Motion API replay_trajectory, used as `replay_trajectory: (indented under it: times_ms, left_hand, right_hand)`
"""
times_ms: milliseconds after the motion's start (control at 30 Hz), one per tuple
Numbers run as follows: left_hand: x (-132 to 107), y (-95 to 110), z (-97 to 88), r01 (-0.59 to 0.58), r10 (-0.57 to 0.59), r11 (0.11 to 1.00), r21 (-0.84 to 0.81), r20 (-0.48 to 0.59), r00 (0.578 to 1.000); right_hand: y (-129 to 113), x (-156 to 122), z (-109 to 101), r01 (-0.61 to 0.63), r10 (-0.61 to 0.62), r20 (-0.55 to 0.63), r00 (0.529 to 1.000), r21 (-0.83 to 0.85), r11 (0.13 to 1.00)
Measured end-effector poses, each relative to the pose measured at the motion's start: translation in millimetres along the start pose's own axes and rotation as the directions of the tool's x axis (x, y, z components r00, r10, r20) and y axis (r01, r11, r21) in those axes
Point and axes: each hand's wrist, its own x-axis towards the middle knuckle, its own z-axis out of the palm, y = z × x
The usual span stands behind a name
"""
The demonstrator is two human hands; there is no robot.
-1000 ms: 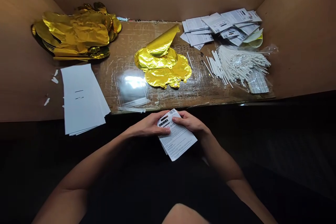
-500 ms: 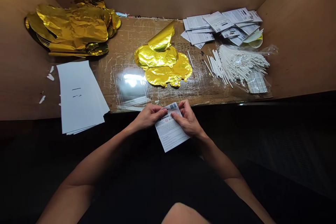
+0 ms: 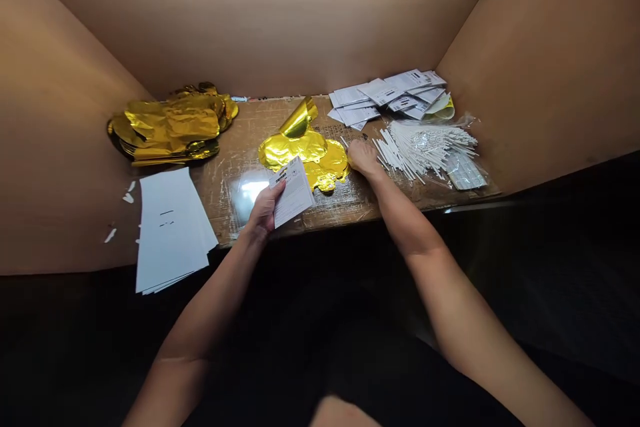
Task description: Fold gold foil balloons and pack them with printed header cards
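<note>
Pinching a printed card (image 3: 294, 192) between thumb and fingers, the left hand (image 3: 263, 209) is holding it up at a tilt, with the printed face turned toward the person, a grip that seems to keep it readable and clear of the work surface. The card is hovering over the near middle of the cardboard-topped table (image 3: 350, 203), just in front of a heap of gold foil balloons (image 3: 295, 153). The right hand (image 3: 364, 159) is reaching out well apart from the left, its fingers (image 3: 351, 155) bunched low against the right edge of the foil; whether they are grasping anything cannot be told from this view.

Just right of that hand, a bag of white sticks (image 3: 425, 150) is lying open, with its sticks fanning toward the person's reach. Farther back, a loose pile of printed cards (image 3: 385, 97) is sitting at the far right, and a crumpled gold foil pile (image 3: 170, 127) is lying at the far left. A stack of white paper sheets (image 3: 173, 230) is resting at the near left. Each kind of material appears to be kept in its own spot, probably so that it stays easy to reach.
</note>
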Motion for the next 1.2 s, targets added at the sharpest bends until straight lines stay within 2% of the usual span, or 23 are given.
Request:
replay_trajectory:
  times_ms: [67,133,167,233,300,400,467,533,567,600,667,733,767,800,833,867,900,933,967,1033,1067,1133,1200]
  left_hand:
    - [-2,6,-1.0,0.020,-0.020,0.999,-0.049,-0.005,1.000]
    - [-6,6,-0.8,0.023,-0.025,0.996,-0.088,-0.020,0.999]
    - [-7,5,-0.4,0.017,-0.019,0.995,-0.101,-0.023,1.000]
    - [-9,0,1.3,-0.015,0.015,0.994,-0.110,-0.009,1.000]
    - [-11,-5,3.4,-0.054,0.057,0.994,-0.098,0.025,0.998]
    - [-14,-14,6.5,-0.107,0.109,0.993,-0.040,0.055,0.993]
    - [-18,-23,8.0,-0.159,0.158,0.987,0.016,0.054,0.986]
    - [-24,-33,8.2,-0.270,0.268,0.959,0.086,0.026,0.963]
    - [-28,-37,7.5,-0.340,0.342,0.930,0.139,0.007,0.940]
    - [-31,-41,6.1,-0.408,0.418,0.889,0.208,-0.004,0.908]
    - [-37,-42,-0.3,-0.497,0.525,0.766,0.407,0.051,0.850]
    - [-40,-31,-14.0,-0.493,0.539,0.562,0.664,0.158,0.827]
    - [-39,-21,-24.1,-0.443,0.542,0.421,0.792,0.172,0.823]
    - [-38,-8,-36.3,-0.345,0.563,0.269,0.899,0.144,0.814]
    - [-35,7,-50.0,-0.206,0.602,0.126,0.970,0.090,0.794]
    - [-31,22,-64.5,-0.042,0.651,0.020,0.999,0.018,0.759]
    - [-27,38,-78.9,0.100,0.668,-0.047,0.994,-0.043,0.743]
    - [-22,53,-92.6,0.181,0.634,-0.095,0.979,-0.081,0.769]
    - [-17,65,-104.7,0.216,0.572,-0.115,0.970,-0.113,0.813]
    - [-9,84,-122.8,0.198,0.447,-0.082,0.977,-0.141,0.883]
    - [-6,90,-128.8,0.163,0.420,-0.014,0.987,-0.142,0.896]
    - [-4,97,-135.3,0.080,0.425,0.164,0.983,-0.143,0.894]
    - [-5,99,-136.9,-0.013,0.429,0.356,0.934,-0.151,0.890]
  right_hand:
    - [-4,-13,-6,0.026,-0.026,-0.005,1.000,0.054,0.998]
    - [-10,-43,-4,0.108,-0.119,0.027,0.993,0.255,0.961]
    - [-14,-61,0,0.155,-0.195,0.056,0.979,0.414,0.897]
    - [-23,-99,10,0.185,-0.349,0.106,0.931,0.688,0.702]
    - [-32,-128,23,0.186,-0.418,0.096,0.903,0.790,0.585]
    - [-40,-146,40,0.177,-0.364,0.048,0.930,0.809,0.560]
    - [-40,-148,51,0.095,-0.267,0.056,0.962,0.849,0.521]
    - [-38,-153,61,-0.051,-0.224,0.153,0.963,0.913,0.404]
    - [-36,-158,66,-0.129,-0.249,0.222,0.943,0.931,0.342]
    - [-34,-164,71,-0.190,-0.298,0.282,0.912,0.934,0.303]
    - [-27,-178,79,-0.213,-0.374,0.326,0.869,0.926,0.311]
    - [-20,-190,82,-0.133,-0.359,0.278,0.891,0.915,0.380]
    - [-16,-194,81,-0.085,-0.332,0.237,0.913,0.907,0.412]
    - [-12,-197,80,-0.048,-0.303,0.196,0.933,0.899,0.434]
    - [-8,-198,78,-0.029,-0.282,0.172,0.944,0.893,0.449]
    - [-5,-198,75,-0.027,-0.271,0.170,0.947,0.888,0.460]
    - [-2,-198,73,-0.040,-0.267,0.185,0.946,0.881,0.472]
    - [0,-197,70,-0.058,-0.267,0.211,0.940,0.872,0.486]
    - [1,-195,68,-0.072,-0.265,0.233,0.936,0.862,0.502]
    - [2,-193,67,-0.069,-0.272,0.246,0.930,0.847,0.527]
    - [2,-192,68,-0.051,-0.281,0.233,0.931,0.845,0.532]
    - [2,-192,69,-0.017,-0.308,0.212,0.927,0.847,0.532]
    - [2,-193,70,-0.034,-0.354,0.246,0.902,0.859,0.510]
